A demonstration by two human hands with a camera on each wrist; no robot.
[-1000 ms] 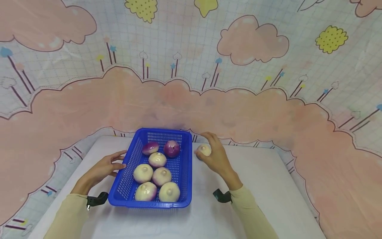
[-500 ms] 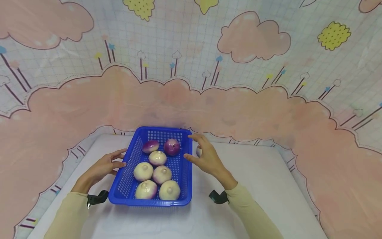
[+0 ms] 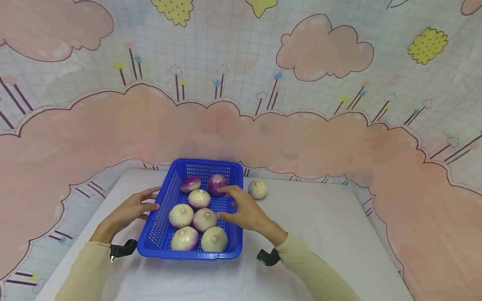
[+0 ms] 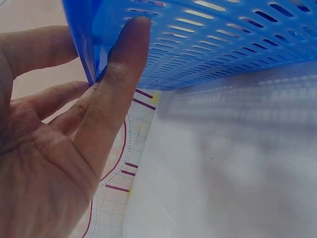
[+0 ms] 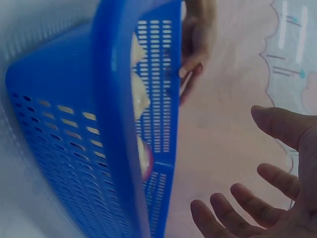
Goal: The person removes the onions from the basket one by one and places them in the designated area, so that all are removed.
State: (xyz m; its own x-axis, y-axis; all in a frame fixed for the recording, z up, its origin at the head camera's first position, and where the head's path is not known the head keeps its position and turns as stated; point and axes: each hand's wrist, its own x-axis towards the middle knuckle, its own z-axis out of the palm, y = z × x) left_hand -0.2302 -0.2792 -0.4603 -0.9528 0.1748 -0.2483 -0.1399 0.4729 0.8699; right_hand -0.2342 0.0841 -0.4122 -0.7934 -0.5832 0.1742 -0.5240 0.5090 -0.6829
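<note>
A blue plastic basket [image 3: 165, 253] with slotted walls holds several onions, mostly pale ones like the front onion [image 3: 214, 239]. Two purplish ones, a round purple onion [image 3: 217, 184] and a half-purple onion [image 3: 190, 184], lie at its far end. At the basket's left side my left hand [image 3: 129, 212] touches the rim with its fingers, thumb [image 4: 130, 49] against the outer wall. My right hand [image 3: 250, 212] hovers over the right rim, thumb and fingers spread apart, holding nothing. Outside the basket, a pale onion [image 3: 257, 189] sits on the table, beyond my right hand.
The white table [image 3: 320, 234] extends right and in front of the basket. Behind it hangs a patterned cloth [image 3: 301, 142] with pink clouds. Dark wrist mounts, like the right mount [image 3: 268, 257], project inward from both wrists.
My right hand has left the pale onion on the table and moved left and nearer, over the basket's right side. The left hand and basket have hardly moved.
</note>
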